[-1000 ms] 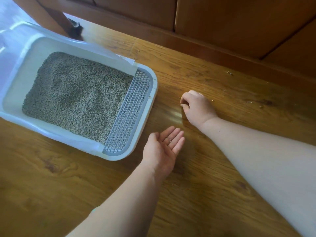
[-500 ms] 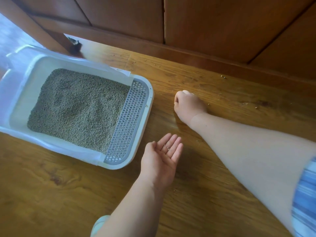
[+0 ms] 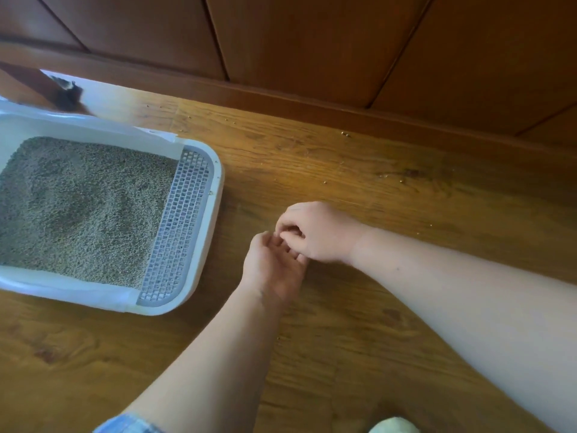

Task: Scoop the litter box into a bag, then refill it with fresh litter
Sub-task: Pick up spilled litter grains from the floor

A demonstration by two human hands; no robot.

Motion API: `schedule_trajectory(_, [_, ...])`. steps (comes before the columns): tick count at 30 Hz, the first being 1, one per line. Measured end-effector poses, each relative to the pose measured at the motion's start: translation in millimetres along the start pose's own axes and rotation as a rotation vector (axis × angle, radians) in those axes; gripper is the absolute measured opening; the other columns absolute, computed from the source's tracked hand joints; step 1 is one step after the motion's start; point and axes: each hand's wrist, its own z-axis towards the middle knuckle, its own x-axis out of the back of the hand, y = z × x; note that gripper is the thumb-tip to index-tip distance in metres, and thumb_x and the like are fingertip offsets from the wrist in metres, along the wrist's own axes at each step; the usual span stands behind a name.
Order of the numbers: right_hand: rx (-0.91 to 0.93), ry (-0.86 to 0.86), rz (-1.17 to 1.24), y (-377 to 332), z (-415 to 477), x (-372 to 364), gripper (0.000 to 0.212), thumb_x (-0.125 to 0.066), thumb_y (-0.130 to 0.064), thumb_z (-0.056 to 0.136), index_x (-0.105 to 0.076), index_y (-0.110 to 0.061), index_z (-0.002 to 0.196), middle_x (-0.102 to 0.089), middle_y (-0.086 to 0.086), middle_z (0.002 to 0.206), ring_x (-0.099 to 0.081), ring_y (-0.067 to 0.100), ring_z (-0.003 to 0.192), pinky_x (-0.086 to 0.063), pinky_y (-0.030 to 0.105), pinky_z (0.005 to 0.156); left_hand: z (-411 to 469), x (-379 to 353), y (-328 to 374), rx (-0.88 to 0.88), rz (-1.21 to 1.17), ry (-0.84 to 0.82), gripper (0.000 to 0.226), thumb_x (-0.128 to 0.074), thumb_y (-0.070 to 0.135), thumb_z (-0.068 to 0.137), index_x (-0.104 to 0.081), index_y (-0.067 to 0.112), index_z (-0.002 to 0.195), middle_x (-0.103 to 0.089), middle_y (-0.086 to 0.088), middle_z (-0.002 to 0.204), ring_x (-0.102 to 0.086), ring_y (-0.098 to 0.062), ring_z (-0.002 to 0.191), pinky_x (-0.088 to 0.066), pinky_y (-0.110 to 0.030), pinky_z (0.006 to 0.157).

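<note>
While the litter box (image 3: 217,182) sits at the left of the frame on the wooden floor (image 3: 343,326), grey litter (image 3: 81,207) inside, we hold our left hand (image 3: 273,267) just right of it, palm up, fingers relaxed. Our right hand (image 3: 318,234) hovers over that palm, fingertips bunched; we cannot tell whether they pinch anything. Stray grains (image 3: 345,133) dot the upper right floor.

Sunlit wooden floor (image 3: 359,189) meets dark wood-panelled wall (image 3: 296,42).

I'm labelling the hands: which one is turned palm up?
The left hand, nearer the litter box, lies palm up with fingers relaxed; the right hand is knuckles up, its curled fingers dipping into the left palm.
</note>
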Motion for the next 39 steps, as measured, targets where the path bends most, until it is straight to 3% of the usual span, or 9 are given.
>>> schedule_trajectory(4, [-0.227,0.388,0.123,42,-6,12,0.017,-0.053,-0.020,0.093,-0.069,-0.027,0.092,-0.064,-0.012,0.096,-0.059,0.010,0.086,-0.048,0.028,0.078,5,-9,-9,0.017,0.078,0.069,0.047,-0.024,0.024,0.103,-0.057,-0.004,0.122,-0.062,-0.023,0.126,-0.064,-0.032,0.111,-0.052,-0.042,0.094])
schedule_trajectory(7, [-0.442,0.508,0.126,75,-2,15,0.015,-0.055,-0.016,0.091,-0.066,-0.026,0.087,-0.062,-0.010,0.093,-0.058,0.015,0.079,-0.047,0.031,0.072,0,-1,-12,0.017,0.106,0.107,0.046,-0.025,0.022,0.102,-0.057,-0.005,0.121,-0.062,-0.023,0.124,-0.063,-0.033,0.111,-0.052,-0.042,0.095])
schedule_trajectory(11, [-0.507,0.515,0.123,89,17,10,0.011,-0.059,-0.015,0.091,-0.062,-0.025,0.087,-0.057,-0.010,0.090,-0.057,0.017,0.079,-0.042,0.029,0.065,-6,16,-12,0.034,0.117,0.132,0.046,-0.026,0.022,0.101,-0.058,-0.005,0.120,-0.064,-0.023,0.123,-0.064,-0.032,0.109,-0.052,-0.042,0.091])
schedule_trajectory(17, [-0.456,0.478,0.097,85,44,1,0.010,-0.063,-0.016,0.090,-0.062,-0.026,0.087,-0.055,-0.010,0.087,-0.059,0.020,0.076,-0.052,0.036,0.073,-16,36,-5,0.052,0.117,0.164,0.049,-0.024,0.025,0.103,-0.059,-0.006,0.119,-0.066,-0.024,0.120,-0.064,-0.033,0.111,-0.052,-0.043,0.093])
schedule_trajectory(23, [-0.442,0.455,-0.064,83,45,1,0.015,-0.054,-0.015,0.094,-0.053,-0.018,0.080,-0.054,-0.005,0.090,-0.055,0.024,0.074,-0.050,0.035,0.065,-23,44,-3,0.066,0.109,0.155,0.049,-0.024,0.025,0.103,-0.060,-0.006,0.117,-0.068,-0.024,0.117,-0.065,-0.034,0.110,-0.053,-0.043,0.091])
schedule_trajectory(27, [-0.483,0.431,-0.027,81,41,4,0.017,-0.053,-0.017,0.096,-0.057,-0.019,0.080,-0.054,-0.007,0.094,-0.056,0.021,0.078,-0.046,0.032,0.065,-22,42,-3,0.060,0.103,0.157,0.050,-0.025,0.025,0.103,-0.061,-0.006,0.117,-0.069,-0.024,0.115,-0.067,-0.033,0.108,-0.054,-0.042,0.091])
schedule_trajectory(32, [-0.400,0.327,0.004,89,18,0,0.012,-0.060,-0.021,0.092,-0.065,-0.022,0.081,-0.058,-0.009,0.092,-0.058,0.018,0.085,-0.050,0.035,0.078,-21,37,-6,0.065,0.110,0.144,0.049,-0.025,0.025,0.103,-0.061,-0.006,0.117,-0.069,-0.024,0.114,-0.067,-0.033,0.108,-0.054,-0.042,0.091])
schedule_trajectory(39, [-0.353,0.227,-0.053,89,11,-4,0.015,-0.061,-0.024,0.091,-0.060,-0.027,0.077,-0.059,-0.009,0.091,-0.058,0.018,0.088,-0.050,0.037,0.082,-22,38,-8,0.058,0.109,0.144,0.049,-0.025,0.025,0.102,-0.061,-0.006,0.119,-0.070,-0.023,0.113,-0.068,-0.034,0.107,-0.054,-0.042,0.091])
